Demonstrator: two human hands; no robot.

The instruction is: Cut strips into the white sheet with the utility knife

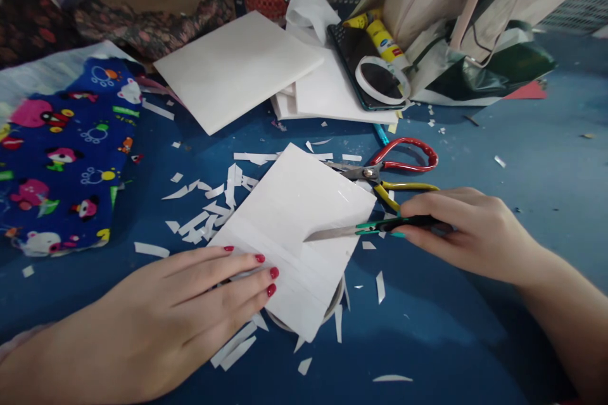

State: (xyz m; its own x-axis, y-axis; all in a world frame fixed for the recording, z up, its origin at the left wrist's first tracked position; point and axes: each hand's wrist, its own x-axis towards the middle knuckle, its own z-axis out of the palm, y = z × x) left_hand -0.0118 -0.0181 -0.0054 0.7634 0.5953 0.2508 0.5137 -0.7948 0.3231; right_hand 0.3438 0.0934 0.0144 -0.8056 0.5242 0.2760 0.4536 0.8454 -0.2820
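Observation:
My left hand (190,323) lies flat with its fingers stretched out, fingertips pressing on the lower left edge of a white card (304,202). The card sits tilted on the blue table, over a round thing whose grey rim (338,300) shows beneath its lower edge. In my right hand (470,234) is a slim utility knife (380,226) with a black and teal handle. Its long blade rests over the middle of the card, tip pointing left. Just behind it lie snips (368,172) with one red and one yellow handle, partly behind the card.
White paper scraps (209,218) are scattered around the card. A patterned blue cloth (71,158) lies left. At the back are a loose white sheet (237,69), a white stack (332,92), a phone (354,57) with a tape roll (380,98) on it, glue sticks (382,38) and bags (427,0).

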